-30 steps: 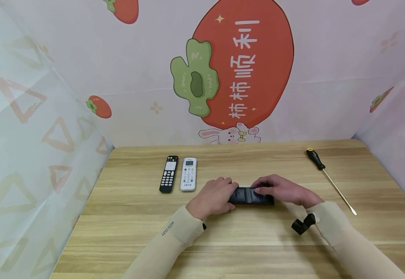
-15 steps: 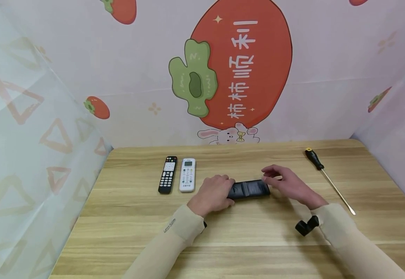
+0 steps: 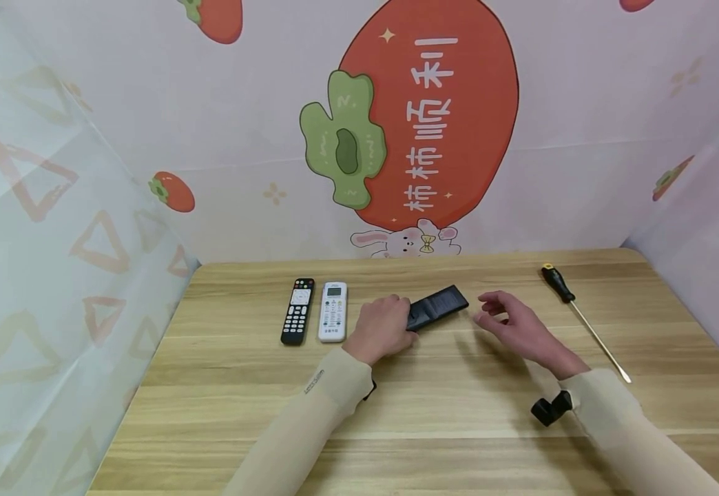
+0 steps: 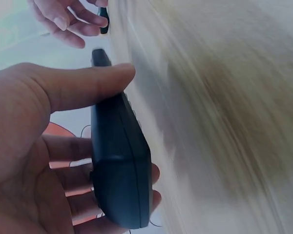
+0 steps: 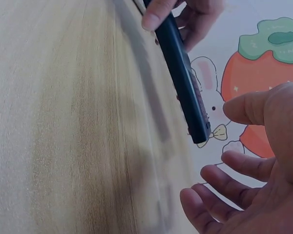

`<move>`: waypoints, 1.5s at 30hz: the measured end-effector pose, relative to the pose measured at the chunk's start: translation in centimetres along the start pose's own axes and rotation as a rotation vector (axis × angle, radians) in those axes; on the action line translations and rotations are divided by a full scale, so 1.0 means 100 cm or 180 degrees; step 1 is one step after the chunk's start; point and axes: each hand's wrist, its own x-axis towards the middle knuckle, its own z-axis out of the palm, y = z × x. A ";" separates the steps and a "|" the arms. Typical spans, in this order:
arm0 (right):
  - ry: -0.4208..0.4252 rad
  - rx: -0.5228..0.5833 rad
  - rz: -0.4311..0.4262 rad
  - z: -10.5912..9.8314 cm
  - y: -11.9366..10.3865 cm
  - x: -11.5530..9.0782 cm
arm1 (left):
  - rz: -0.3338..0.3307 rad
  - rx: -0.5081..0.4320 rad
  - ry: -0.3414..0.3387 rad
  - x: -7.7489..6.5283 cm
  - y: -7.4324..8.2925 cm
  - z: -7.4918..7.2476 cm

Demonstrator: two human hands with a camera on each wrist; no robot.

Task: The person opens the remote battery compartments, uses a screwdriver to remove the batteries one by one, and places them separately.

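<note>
My left hand (image 3: 381, 327) grips one end of a black remote control (image 3: 438, 308), thumb on one edge and fingers round the other. The remote is raised off the table, its back turned up and its button side down; small button bumps show along its lower face (image 4: 122, 146) in the left wrist view. It slants, with its free end pointing to the back right. My right hand (image 3: 514, 334) hovers just right of that end, fingers loosely bent and holding nothing. In the right wrist view a gap shows between the right fingers and the remote (image 5: 183, 87).
A black remote with white buttons (image 3: 297, 311) and a white remote with a small display (image 3: 333, 311) lie side by side on the wooden table (image 3: 235, 413), left of my hands. A screwdriver (image 3: 560, 284) lies at the right. A printed backdrop (image 3: 242, 124) stands behind the table.
My right hand has let go of the remote's end and drawn off to the right. The left hand has lifted the remote, swinging its free end toward the back.
</note>
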 end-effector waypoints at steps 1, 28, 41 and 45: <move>0.0022 0.0005 -0.0009 0.000 0.000 0.000 | -0.0043 -0.0006 0.0002 0.002 0.001 0.000; 0.0086 0.0058 -0.0102 0.008 -0.008 0.004 | -0.0753 -0.0375 -0.0009 0.024 0.022 0.005; 0.0000 0.0028 -0.0088 0.011 -0.007 0.004 | -0.0981 -0.0351 -0.0193 0.026 0.035 0.007; -0.0009 0.0023 -0.0110 0.012 -0.006 0.004 | -0.0990 -0.0325 -0.0230 0.029 0.041 0.008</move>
